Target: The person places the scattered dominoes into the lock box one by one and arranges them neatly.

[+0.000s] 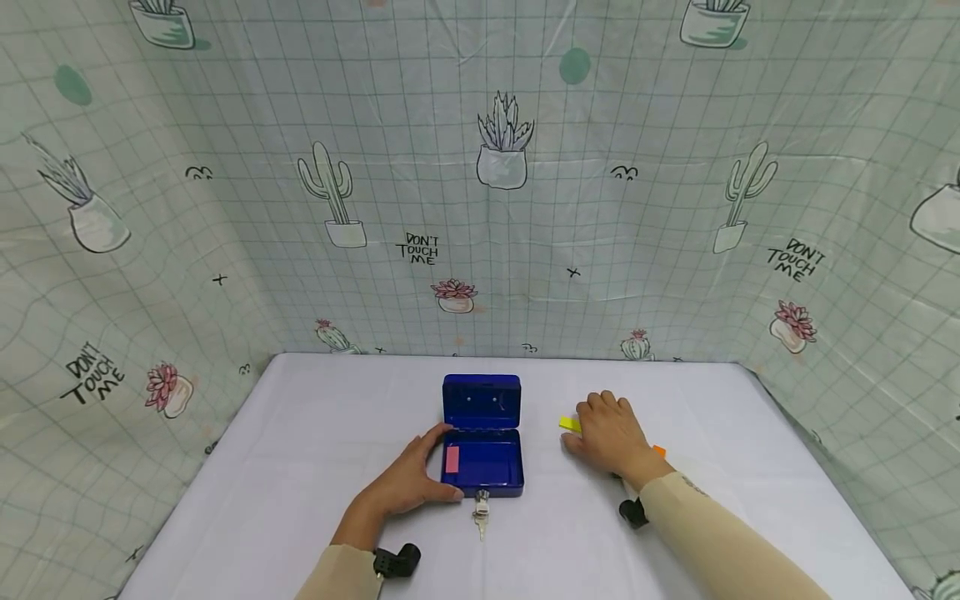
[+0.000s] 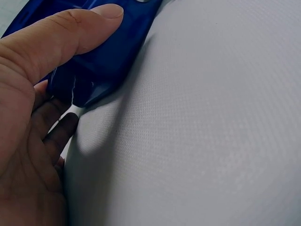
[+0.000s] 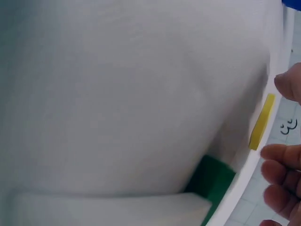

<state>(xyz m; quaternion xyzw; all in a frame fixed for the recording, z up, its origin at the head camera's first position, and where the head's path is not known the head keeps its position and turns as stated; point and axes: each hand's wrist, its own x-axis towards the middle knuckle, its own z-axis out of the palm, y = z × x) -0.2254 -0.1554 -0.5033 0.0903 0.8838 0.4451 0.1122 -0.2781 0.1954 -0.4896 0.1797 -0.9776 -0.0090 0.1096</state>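
A blue cash box point(image 1: 483, 467) sits on the white table with its lid point(image 1: 480, 400) raised. A pink block point(image 1: 452, 459) lies inside at the left, and keys point(image 1: 482, 515) hang from the lock in front. My left hand point(image 1: 408, 479) holds the box's left side, thumb at the front edge and fingers toward the hinge; in the left wrist view the thumb point(image 2: 70, 35) lies over the box. To the right, my right hand point(image 1: 607, 435) is over a yellow block point(image 1: 570, 424). In the right wrist view that yellow block point(image 3: 262, 122) shows between the spread thumb and fingers.
An orange block point(image 1: 659, 451) peeks out behind the right wrist. The right wrist view shows a green block point(image 3: 209, 179) beside a white flat-sided piece point(image 3: 108, 212). A patterned cloth point(image 1: 525, 233) hangs behind the table and along both sides.
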